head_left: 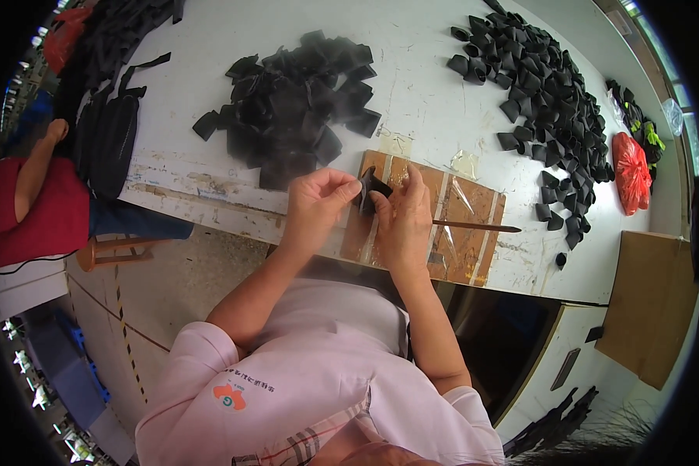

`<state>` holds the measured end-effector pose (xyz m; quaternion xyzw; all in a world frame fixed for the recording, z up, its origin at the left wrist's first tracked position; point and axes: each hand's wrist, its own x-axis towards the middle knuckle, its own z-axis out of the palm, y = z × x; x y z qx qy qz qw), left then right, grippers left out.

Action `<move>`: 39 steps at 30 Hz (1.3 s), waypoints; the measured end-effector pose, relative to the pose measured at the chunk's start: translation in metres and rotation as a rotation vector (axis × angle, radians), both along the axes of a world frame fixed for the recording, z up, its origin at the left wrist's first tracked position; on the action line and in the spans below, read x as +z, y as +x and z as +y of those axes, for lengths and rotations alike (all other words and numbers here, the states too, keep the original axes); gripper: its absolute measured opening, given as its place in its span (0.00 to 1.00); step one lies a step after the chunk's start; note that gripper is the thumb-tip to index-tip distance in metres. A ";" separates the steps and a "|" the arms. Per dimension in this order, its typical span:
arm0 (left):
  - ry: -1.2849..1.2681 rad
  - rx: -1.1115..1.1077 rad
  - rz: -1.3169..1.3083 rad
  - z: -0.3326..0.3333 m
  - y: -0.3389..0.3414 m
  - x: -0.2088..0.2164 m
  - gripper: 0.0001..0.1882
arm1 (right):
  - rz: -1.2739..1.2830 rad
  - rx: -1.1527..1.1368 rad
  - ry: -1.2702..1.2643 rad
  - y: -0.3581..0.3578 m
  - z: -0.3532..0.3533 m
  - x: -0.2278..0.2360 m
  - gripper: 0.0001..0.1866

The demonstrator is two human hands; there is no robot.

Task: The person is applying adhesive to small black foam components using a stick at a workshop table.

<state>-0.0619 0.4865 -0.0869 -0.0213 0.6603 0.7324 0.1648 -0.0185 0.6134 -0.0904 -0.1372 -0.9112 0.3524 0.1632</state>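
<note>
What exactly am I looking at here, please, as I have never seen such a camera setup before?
There is no machine here: a person works with bare hands. The single picture comes from a wide fisheye camera worn on the head, looking down, so straight edges bend. The left hand and right hand meet at a small black piece, held in their fingers. Beneath is a brown board on a white table. Beyond lie a heap of flattish black pieces and, rightward, many curled ones. A thin dark rod sticks out beside the right hand.
</note>
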 end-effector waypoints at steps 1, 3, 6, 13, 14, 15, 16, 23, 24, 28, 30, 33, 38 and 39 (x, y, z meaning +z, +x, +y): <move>0.001 -0.002 0.000 0.001 -0.001 0.000 0.04 | 0.000 -0.002 0.001 0.000 -0.001 0.003 0.14; 0.025 0.053 0.003 0.002 -0.003 0.001 0.04 | 0.134 0.050 -0.102 0.002 -0.002 0.008 0.16; 0.156 -0.039 -0.100 0.007 0.000 0.017 0.04 | 0.146 0.151 -0.288 0.006 -0.002 0.016 0.12; -0.234 -0.113 0.351 0.014 0.013 0.024 0.02 | 0.418 0.171 0.060 0.012 -0.005 0.024 0.07; -0.291 -0.047 0.437 0.017 0.017 0.020 0.02 | 0.391 0.150 0.099 0.013 -0.005 0.024 0.06; -0.347 0.020 0.523 0.018 0.021 0.018 0.03 | 0.363 0.129 0.137 0.014 -0.005 0.023 0.06; -0.345 0.017 0.526 0.019 0.023 0.020 0.03 | 0.364 0.125 0.139 0.016 -0.004 0.023 0.06; -0.051 -0.107 -0.028 0.016 0.026 0.038 0.03 | 0.146 0.012 -0.420 0.036 -0.002 0.024 0.08; -0.048 -0.125 -0.061 0.016 0.028 0.039 0.03 | 0.204 0.045 -0.370 0.037 -0.002 0.026 0.08; 0.011 -0.119 -0.004 0.016 0.036 0.032 0.03 | 0.313 0.111 -0.222 0.040 0.001 0.028 0.09; -0.283 -0.049 0.384 0.021 0.042 0.027 0.04 | 0.340 0.115 -0.165 0.041 0.000 0.030 0.10; -0.438 0.069 0.718 0.031 0.046 0.027 0.04 | 0.311 0.103 0.183 0.039 0.000 0.028 0.10; 0.700 -0.208 -0.541 0.022 0.033 0.055 0.07 | 0.241 -0.027 -0.573 0.049 0.014 0.027 0.05; 0.703 -0.222 -0.542 0.024 0.034 0.055 0.07 | 0.199 -0.016 -1.038 0.053 0.018 0.030 0.03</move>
